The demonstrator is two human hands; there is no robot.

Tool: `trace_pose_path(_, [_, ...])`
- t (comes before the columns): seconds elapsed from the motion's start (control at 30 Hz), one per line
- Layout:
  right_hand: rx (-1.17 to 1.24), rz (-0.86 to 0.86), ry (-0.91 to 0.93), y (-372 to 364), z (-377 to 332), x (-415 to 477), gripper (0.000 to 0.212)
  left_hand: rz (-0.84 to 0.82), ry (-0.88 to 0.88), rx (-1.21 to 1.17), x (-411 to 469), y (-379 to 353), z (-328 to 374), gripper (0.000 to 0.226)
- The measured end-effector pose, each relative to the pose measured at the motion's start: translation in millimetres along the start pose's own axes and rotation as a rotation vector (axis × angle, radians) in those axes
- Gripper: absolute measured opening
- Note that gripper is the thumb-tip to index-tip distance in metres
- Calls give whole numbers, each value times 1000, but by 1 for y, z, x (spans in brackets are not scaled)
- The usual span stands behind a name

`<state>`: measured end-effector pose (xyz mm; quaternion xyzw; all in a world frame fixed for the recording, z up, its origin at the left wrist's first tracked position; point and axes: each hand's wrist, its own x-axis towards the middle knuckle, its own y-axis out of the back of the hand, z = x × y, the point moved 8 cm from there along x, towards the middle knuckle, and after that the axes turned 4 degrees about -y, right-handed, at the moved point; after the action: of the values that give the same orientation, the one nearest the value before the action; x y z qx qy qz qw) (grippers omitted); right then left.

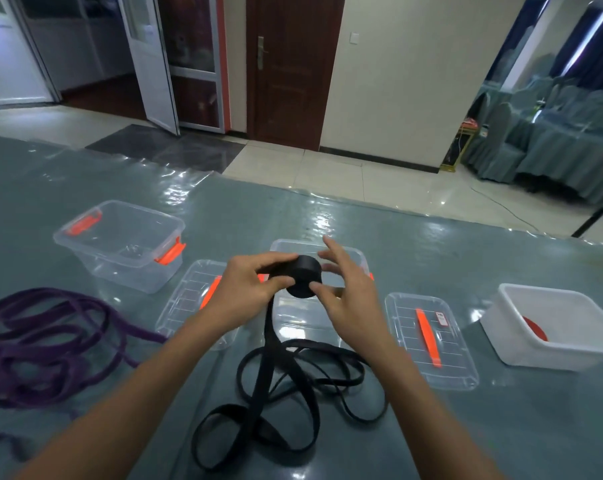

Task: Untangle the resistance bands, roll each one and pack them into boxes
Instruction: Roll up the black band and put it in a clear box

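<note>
My left grip (251, 289) is closed on the roll (305, 277) of black band, thumb and fingertips pinching its rim. My right grip (348, 299) is spread wide, only the thumb touching the roll's face. I judge the band light, soft and springy, apt to unwind if I slacken, so the coil's flat sides are the place to hold. Its loose tail (282, 393) drops in loops onto the desk (501, 427), just before a clear box (286, 241). The purple band (43, 341) lies well left.
</note>
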<state>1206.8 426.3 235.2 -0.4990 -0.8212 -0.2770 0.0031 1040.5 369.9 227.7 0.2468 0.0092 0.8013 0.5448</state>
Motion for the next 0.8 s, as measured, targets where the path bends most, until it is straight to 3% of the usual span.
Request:
trace_pose_path(0.07, [-150,-50,45,-2,-2,5,63,-63,-12,21,1,2,1,46])
trace_pose_path(0.13, [-142,-23,36,0,-1,10,50,-75,-17,-21,4,4,0,43])
trace_pose_path(0.37, [634,101,-291,-13,17,12,39,107,8,-336,-2,8,-15,41])
trace_pose_path(0.53, [848,140,-370,-45,25,2,34,119,73,-341,-3,12,-35,40])
trace_pose_path(0.63, [544,137,-280,-45,27,2,36,88,109,-268,-2,16,-49,41])
trace_pose_path(0.73, [31,70,-34,-35,10,10,46,-3,57,-76,4,19,-53,42])
trace_pose_path(0.8, [-126,-4,75,-35,0,14,46,-84,6,-29,11,15,-48,40])
